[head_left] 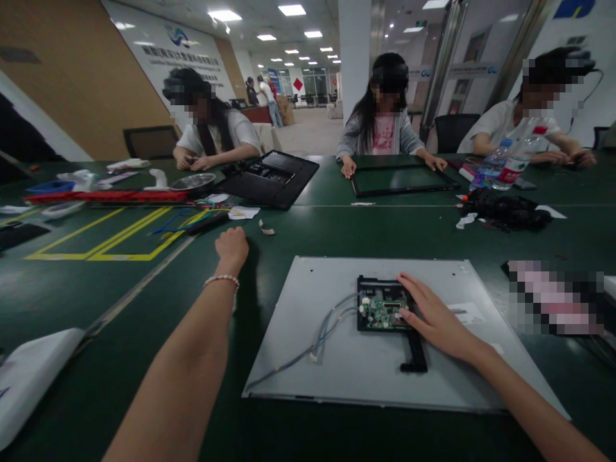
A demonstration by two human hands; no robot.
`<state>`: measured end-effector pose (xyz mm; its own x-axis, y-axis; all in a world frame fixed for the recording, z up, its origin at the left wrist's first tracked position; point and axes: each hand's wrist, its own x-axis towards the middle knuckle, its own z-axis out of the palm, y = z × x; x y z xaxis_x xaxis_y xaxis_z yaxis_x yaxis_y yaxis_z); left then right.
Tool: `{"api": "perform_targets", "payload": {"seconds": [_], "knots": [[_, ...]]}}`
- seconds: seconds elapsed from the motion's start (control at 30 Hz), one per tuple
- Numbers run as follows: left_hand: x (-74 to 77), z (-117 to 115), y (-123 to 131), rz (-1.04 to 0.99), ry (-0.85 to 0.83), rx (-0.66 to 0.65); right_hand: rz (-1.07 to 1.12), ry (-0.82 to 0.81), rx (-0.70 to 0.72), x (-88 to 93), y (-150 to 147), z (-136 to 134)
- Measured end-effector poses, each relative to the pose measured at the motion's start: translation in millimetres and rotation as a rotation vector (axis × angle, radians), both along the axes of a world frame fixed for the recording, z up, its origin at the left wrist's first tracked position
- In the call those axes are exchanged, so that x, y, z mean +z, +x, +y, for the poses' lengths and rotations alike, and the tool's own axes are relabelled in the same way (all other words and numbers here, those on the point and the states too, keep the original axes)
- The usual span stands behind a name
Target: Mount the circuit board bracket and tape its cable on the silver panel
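Note:
A grey metal display panel point(366, 359) lies flat on the green table in front of me. A green circuit board point(380, 310) in a black frame sits near its middle, with grey wires point(322, 333) trailing off to the left. My right hand point(436, 314) rests on the board's right side, fingers spread flat. My left hand point(231, 247) is stretched out over the table to the left of the panel, closed in a loose fist, with a bead bracelet on the wrist. I cannot make out anything in it.
Three people sit across the table. One holds a black screen frame point(402, 179); another has an opened black casing point(272, 176). Coloured wires point(192, 219), a metal bowl point(192, 183), water bottles point(503, 167), black cables point(510, 212) and a white sheet point(29, 378) lie around.

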<state>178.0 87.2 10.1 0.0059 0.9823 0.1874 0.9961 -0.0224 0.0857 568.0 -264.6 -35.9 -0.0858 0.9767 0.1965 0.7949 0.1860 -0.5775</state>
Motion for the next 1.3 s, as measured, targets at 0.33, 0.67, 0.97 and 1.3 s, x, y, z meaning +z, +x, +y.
{"api": "perform_targets", "payload": {"seconds": [0.33, 0.67, 0.97, 1.3], "knots": [[2.4, -7, 7, 0.190, 0.064, -0.114, -0.060, -0.011, -0.002, -1.0, -2, 0], [4.3, -9, 23, -0.064, 0.137, -0.339, -0.047, 0.012, -0.005, -3.1, -3, -1], [10.9, -154, 151, -0.695, 0.056, -0.811, 0.441, 0.218, -0.224, 1.7, 2, 5], [11.6, -279, 231, -0.596, -0.129, -1.193, 1.208, -0.043, -0.190, 16.5, 9, 5]]}}
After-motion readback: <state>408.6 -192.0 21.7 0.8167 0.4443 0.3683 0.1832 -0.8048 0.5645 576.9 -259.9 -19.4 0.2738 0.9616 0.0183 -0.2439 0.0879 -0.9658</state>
